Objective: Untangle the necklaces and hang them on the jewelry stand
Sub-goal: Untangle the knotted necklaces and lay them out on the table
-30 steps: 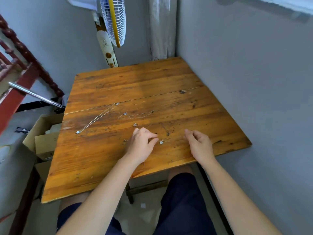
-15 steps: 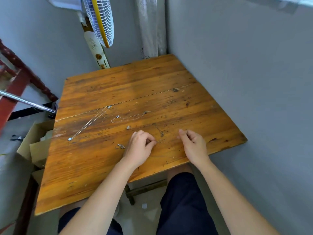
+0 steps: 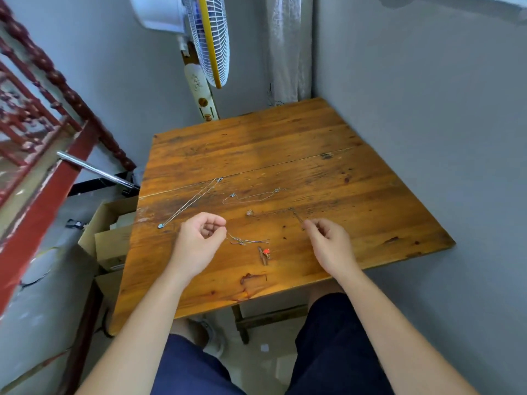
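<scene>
Fingers curled, my left hand (image 3: pixel 199 240) pinches the knotted chain (image 3: pixel 242 240) and my right hand (image 3: pixel 330 243) a second chain (image 3: pixel 296 215), held apart over the desk (image 3: pixel 370 195), probably to separate the strands.

Varnished wood across the table (image 3: pixel 285 155), amber and glossy, scuffed dull at its left edge and flecked with dark stains. On it, thin bright metal: a long chain (image 3: pixel 194 201), a tangled chain (image 3: pixel 242 240) and a fine chain (image 3: pixel 273 211), beside a glossy red pendant (image 3: pixel 266 251). Behind the table, white plastic fan grille (image 3: pixel 212 38) and pale lacy cloth curtain (image 3: pixel 285 47). Left of it, matt brown cardboard boxes (image 3: pixel 112 243), a polished metal tube (image 3: pixel 94 169), a red-painted railing (image 3: pixel 57 78). To its right, matt grey wall (image 3: pixel 427 109).
</scene>
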Tool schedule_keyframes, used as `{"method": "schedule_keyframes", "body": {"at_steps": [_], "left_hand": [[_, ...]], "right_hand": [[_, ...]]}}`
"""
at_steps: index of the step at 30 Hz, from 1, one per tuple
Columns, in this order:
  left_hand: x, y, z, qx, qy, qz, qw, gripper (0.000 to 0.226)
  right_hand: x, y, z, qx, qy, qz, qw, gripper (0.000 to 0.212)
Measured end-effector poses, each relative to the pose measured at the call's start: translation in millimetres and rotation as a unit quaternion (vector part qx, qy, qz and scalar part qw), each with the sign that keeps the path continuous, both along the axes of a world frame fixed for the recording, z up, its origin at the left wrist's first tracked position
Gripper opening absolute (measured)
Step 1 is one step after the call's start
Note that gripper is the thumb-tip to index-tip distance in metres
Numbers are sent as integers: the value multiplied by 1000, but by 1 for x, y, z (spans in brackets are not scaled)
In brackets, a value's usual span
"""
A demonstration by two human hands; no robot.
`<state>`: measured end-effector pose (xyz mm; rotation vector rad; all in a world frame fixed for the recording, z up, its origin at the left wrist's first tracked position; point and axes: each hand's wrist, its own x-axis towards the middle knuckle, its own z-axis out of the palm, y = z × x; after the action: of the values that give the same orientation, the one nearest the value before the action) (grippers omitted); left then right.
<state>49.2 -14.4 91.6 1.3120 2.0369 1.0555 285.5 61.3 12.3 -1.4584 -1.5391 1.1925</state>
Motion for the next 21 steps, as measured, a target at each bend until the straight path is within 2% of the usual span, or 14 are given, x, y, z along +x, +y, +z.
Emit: {"method": "schedule_keyframes", "body": {"at_steps": [4,9,15,18,21], "left_hand": [[-24,-31,-18,-30,2,43,999,14],[-51,-56,-41,-94,121,66,986,12],[-65,-64,-56,-130,249,75,957,17],[-52,-57,-57,-79,275,74,955,18],[-30,-41,-61,-2,250,21,968,22]], "right_hand": [[-42,-8,-3,31,-50,69,996,29],[-68,-9,-1,82,-145,127,978,35],[-76,-2,0,89,-171,168,967,31],[-77,1,-3,85,-204,196,955,31],[-76,3,-8,77,-172,169,967,29]]}}
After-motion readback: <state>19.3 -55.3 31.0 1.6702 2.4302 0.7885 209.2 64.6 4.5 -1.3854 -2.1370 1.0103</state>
